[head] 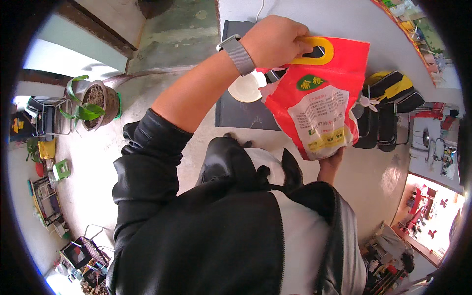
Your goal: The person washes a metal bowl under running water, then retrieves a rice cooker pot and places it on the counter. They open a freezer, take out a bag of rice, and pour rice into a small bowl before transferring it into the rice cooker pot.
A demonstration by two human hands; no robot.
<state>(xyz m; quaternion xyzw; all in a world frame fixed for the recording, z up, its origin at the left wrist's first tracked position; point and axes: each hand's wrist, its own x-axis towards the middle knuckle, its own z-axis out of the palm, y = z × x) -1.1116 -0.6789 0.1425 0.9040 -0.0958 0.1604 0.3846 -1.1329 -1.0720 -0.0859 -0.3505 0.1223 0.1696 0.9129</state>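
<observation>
My left hand (282, 42) grips the yellow handle of a red plastic bag (317, 99) with a clear window and printed writing. The bag hangs tilted, its torn edge turned left over a pale round bowl (246, 87) on a dark grey low table (243, 116). Beneath the bag's lower right end is my right hand (332, 162), mostly hidden by the bag, supporting its bottom. A dark round item beside the bowl is partly covered by the bag. Whether anything leaves the bag cannot be seen.
Black chairs (383, 121) stand to the right, one with a yellow and black item on it. A potted plant (103, 105) is on the floor at left, with a green stool (61, 169) farther off. A white cable (260, 11) runs down behind the table.
</observation>
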